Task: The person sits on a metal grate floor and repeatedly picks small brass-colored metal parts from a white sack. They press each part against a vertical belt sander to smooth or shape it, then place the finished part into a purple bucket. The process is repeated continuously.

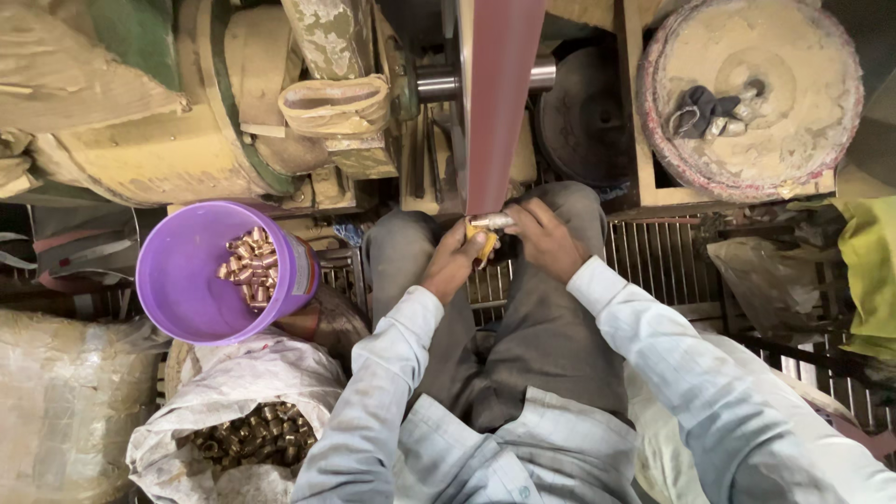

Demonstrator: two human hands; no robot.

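Centrally, hands (509, 245) pressing metal fitting (491, 221), red belt (499, 103)

belt (499, 103): dull red, plain, seen at 12 o'clock
bucket (182, 280): purple, at 9 o'clock
fittings in bucket (250, 266): shiny coppery gold
sack (261, 378): white, wrinkled, at 7 o'clock
sleeves (653, 345): pale blue
trousers (532, 345): grey
cloth (868, 271): yellow-green, at 3 o'clock

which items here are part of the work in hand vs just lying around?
In use: left hand and right hand holding a small metal fitting at the red sanding belt; purple bucket of brass fittings; white sack of more fittings.

Lying about: dusty round wheel, dark cloth, yellow-green fabric, wire rack.
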